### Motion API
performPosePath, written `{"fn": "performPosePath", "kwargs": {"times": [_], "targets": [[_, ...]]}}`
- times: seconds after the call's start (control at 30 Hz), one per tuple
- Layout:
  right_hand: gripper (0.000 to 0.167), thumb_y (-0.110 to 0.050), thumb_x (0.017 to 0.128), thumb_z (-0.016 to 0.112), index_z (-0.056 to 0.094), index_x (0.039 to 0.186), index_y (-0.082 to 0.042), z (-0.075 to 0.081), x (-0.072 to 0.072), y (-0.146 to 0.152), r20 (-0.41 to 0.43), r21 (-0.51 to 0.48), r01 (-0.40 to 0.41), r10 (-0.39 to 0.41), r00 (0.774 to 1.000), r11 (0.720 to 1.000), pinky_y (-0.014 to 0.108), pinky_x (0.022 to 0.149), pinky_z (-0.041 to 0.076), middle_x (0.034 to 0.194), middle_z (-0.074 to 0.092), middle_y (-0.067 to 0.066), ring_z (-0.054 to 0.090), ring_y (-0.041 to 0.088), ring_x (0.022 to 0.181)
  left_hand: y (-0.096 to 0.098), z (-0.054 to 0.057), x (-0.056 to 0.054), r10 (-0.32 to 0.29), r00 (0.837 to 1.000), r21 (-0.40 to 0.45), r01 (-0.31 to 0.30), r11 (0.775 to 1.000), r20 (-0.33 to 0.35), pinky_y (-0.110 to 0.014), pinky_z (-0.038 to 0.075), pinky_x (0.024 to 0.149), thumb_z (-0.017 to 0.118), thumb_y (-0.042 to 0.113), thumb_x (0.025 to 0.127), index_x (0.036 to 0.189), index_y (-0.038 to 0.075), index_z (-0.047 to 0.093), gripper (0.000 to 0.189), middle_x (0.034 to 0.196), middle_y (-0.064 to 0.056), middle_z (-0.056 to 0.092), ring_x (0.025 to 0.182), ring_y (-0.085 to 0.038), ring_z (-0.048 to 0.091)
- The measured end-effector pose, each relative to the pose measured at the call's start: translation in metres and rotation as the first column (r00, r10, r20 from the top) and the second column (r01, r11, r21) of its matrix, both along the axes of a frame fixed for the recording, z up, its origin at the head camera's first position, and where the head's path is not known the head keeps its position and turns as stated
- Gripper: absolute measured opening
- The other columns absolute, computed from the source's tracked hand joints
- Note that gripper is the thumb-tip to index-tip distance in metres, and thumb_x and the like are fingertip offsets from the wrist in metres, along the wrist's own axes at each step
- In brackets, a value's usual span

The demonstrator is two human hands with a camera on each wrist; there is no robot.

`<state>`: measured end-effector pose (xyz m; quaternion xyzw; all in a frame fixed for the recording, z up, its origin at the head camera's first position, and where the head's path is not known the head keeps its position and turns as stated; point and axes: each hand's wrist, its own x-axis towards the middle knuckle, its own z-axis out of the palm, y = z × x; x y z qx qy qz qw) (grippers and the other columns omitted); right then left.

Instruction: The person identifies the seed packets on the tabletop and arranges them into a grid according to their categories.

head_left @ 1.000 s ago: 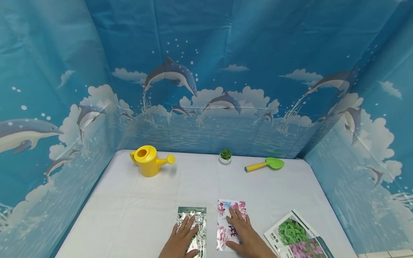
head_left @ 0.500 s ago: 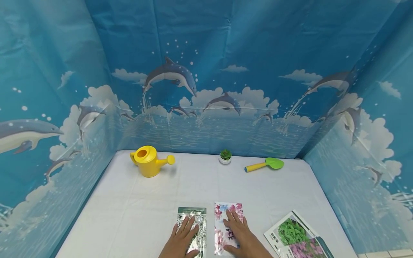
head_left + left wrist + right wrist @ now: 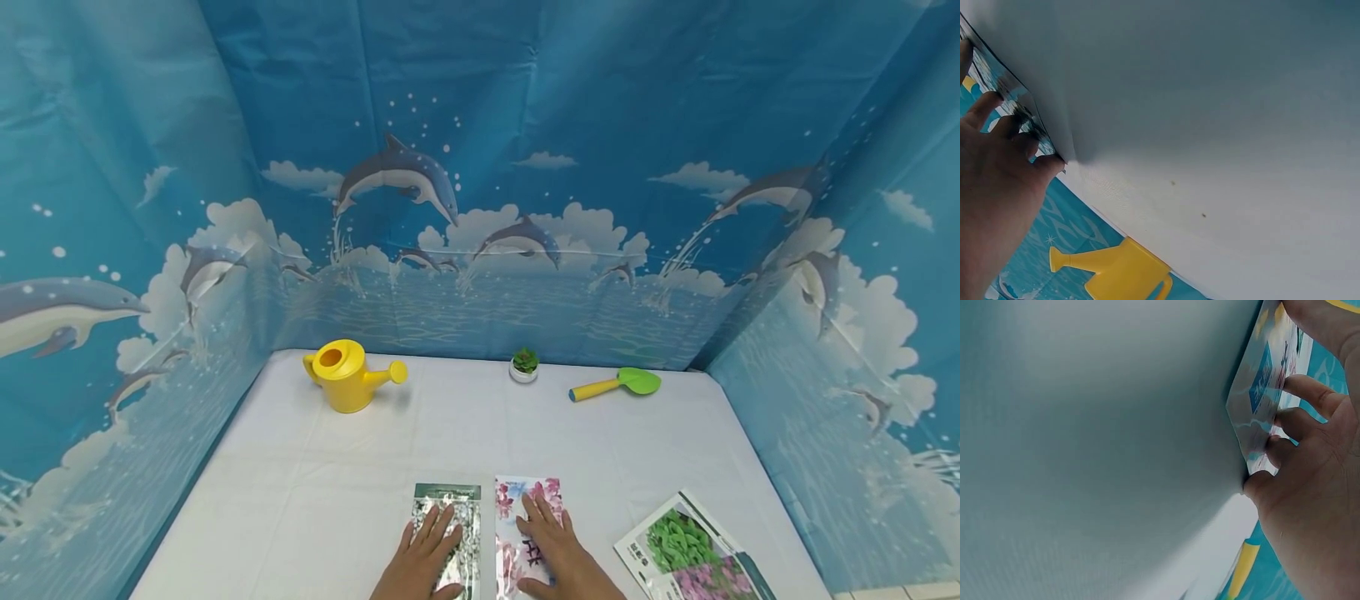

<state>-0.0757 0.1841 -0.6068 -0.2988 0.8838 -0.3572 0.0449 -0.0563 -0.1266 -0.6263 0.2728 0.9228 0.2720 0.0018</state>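
Observation:
A packet with a dark green top band and a white-flower print lies flat near the table's front. My left hand rests on it with fingers spread. Just to its right lies a pink-flower packet with dark lettering, the two side by side with a narrow gap. My right hand presses on that one, fingers spread and the thumb toward the left. Both wrist views show the fingertips touching the packets. Farther right, a third packet with green leaves and pink flowers lies at a slant, untouched.
A yellow watering can stands at the back left of the white table. A small potted succulent and a green-and-yellow toy trowel sit along the back edge. Dolphin-print curtains enclose the back and sides.
My right hand has slid the pink-flower packet left and toward me, closer to the white-flower packet, and the packet now lies straighter. My left hand has stayed in place.

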Motion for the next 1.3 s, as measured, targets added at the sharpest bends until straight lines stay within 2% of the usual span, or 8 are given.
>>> {"fn": "performPosePath", "kwargs": {"times": [0.27,0.37,0.5,0.63,0.83,1.0,1.17,1.3], "targets": [[0.076,-0.045,0.097,0.077,0.057,0.150,0.005,-0.010,0.004,0.000,-0.057,-0.058,-0.006,0.003,0.998,0.998,0.014,0.116,-0.020,0.165,0.039,0.034,0.005,0.008,0.162,0.002,0.000,0.000,0.007,0.995,0.013,-0.008,1.000,0.104,-0.080,0.035,0.111,0.062,0.056,0.104,0.157,0.008,0.056,0.072,0.172,-0.018,0.037,0.163,-0.027,0.024],[0.076,-0.046,0.097,0.077,0.058,0.151,0.003,-0.009,0.004,-0.001,-0.041,-0.039,0.004,-0.005,0.999,0.999,0.050,0.133,-0.001,0.165,0.040,0.032,0.011,0.015,0.163,0.002,0.000,0.002,0.014,0.993,0.038,-0.019,0.999,0.121,-0.082,0.032,0.113,0.062,0.055,0.104,0.158,0.007,0.056,0.072,0.173,-0.018,0.035,0.163,-0.014,0.006],[0.077,-0.048,0.096,0.078,0.059,0.149,0.004,-0.007,0.003,-0.002,-0.050,0.008,0.001,-0.001,0.999,1.000,0.092,0.103,0.026,0.164,0.041,0.032,0.021,0.028,0.161,0.003,-0.003,0.002,0.014,0.994,0.058,-0.021,0.998,0.112,-0.083,0.030,0.112,0.064,0.053,0.104,0.157,0.007,0.056,0.071,0.173,-0.018,0.034,0.153,0.003,-0.014],[0.078,-0.048,0.094,0.079,0.060,0.147,0.007,-0.005,0.003,-0.003,-0.059,0.015,0.001,0.000,0.998,1.000,0.093,0.100,0.027,0.163,0.042,0.034,0.025,0.035,0.160,0.003,-0.005,0.002,0.008,0.995,0.069,-0.015,0.997,0.095,-0.083,0.033,0.110,0.066,0.051,0.104,0.156,0.006,0.057,0.070,0.172,-0.019,0.035,0.150,0.007,-0.019],[0.079,-0.046,0.094,0.078,0.058,0.148,0.008,0.003,0.004,-0.005,0.027,0.043,0.000,-0.001,1.000,0.999,0.090,0.106,0.027,0.165,0.038,0.034,0.029,0.058,0.150,0.002,-0.003,0.001,-0.020,0.992,0.072,0.011,0.997,0.127,-0.082,0.034,0.110,0.064,0.050,0.105,0.157,0.005,0.056,0.069,0.172,-0.019,0.036,0.161,-0.012,0.002],[0.080,-0.046,0.095,0.078,0.056,0.149,0.009,0.006,0.005,-0.006,0.065,0.050,-0.007,0.004,0.998,0.999,0.090,0.107,0.026,0.166,0.036,0.035,0.026,0.061,0.150,0.002,-0.002,0.002,-0.031,0.988,0.085,0.019,0.996,0.150,-0.083,0.033,0.111,0.064,0.050,0.105,0.157,0.005,0.056,0.069,0.172,-0.019,0.036,0.161,-0.011,0.001],[0.080,-0.045,0.095,0.078,0.056,0.149,0.010,0.008,0.005,-0.007,0.067,0.047,-0.008,0.005,0.998,0.999,0.090,0.107,0.026,0.166,0.036,0.036,0.027,0.063,0.149,0.002,-0.001,0.001,-0.030,0.994,0.084,0.021,0.996,0.109,-0.083,0.036,0.109,0.066,0.051,0.104,0.155,0.005,0.058,0.069,0.170,-0.020,0.039,0.161,-0.031,0.029],[0.079,-0.047,0.095,0.078,0.059,0.147,0.009,0.006,0.006,-0.006,0.009,0.044,-0.002,0.001,1.000,0.999,0.090,0.104,0.031,0.164,0.039,0.036,0.032,0.062,0.148,0.002,-0.001,0.000,-0.034,0.994,0.097,0.024,0.995,0.104,-0.084,0.036,0.108,0.065,0.054,0.104,0.154,0.006,0.058,0.070,0.171,-0.019,0.039,0.160,-0.034,0.032]]}}
